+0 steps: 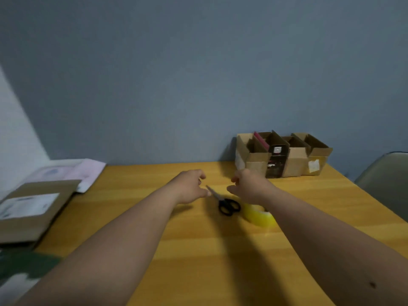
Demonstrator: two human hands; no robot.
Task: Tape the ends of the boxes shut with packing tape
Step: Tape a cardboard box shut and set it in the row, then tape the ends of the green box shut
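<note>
Several small open cardboard boxes (pixel 293 160) stand in a row at the back right of the wooden table (pixel 198 239), flaps up; a dark box (pixel 276 162) is among them. A yellowish roll of packing tape (pixel 260 215) lies mid-table, partly behind my right forearm. Black-handled scissors (pixel 225 203) lie just left of it. My left hand (pixel 192 186) and right hand (pixel 247 184) hover above the table over the scissors, fingers loosely curled, holding nothing.
A flat cardboard parcel (pixel 33 210) with a white label lies at the left edge, with pale padded mailers (pixel 72 173) behind it. A grey chair (pixel 386 180) stands at the right. A blue-grey wall backs the table.
</note>
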